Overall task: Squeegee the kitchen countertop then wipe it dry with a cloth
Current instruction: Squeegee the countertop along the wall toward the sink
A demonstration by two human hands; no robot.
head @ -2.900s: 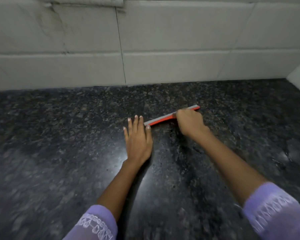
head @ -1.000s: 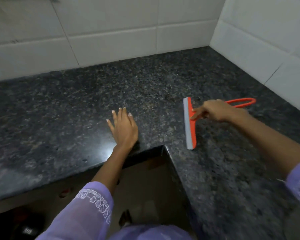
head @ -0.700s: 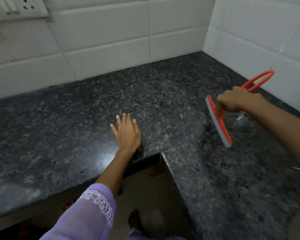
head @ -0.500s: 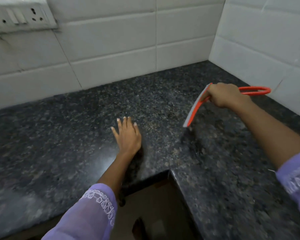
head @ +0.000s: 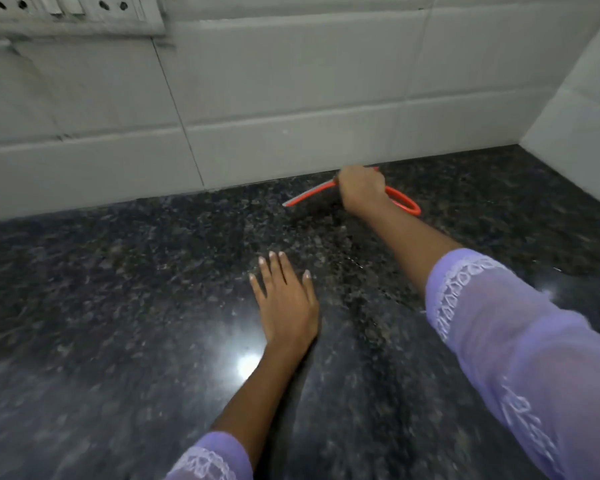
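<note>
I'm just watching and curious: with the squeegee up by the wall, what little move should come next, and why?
Probably a pull toward the person. The right hand grips the orange squeegee with its blade near the tiled wall, so the countertop ahead is unswept. The left hand lies flat, bracing.

You have no readable text, label, brand, number or sign anywhere in this view. The switch and socket plate [head: 70, 13] at the upper left of the frame shows you only plain holes and rocker faces, with no markings that can be made out. The white embroidery on the purple sleeve [head: 499, 327] at the lower right is a pattern, not lettering.
</note>
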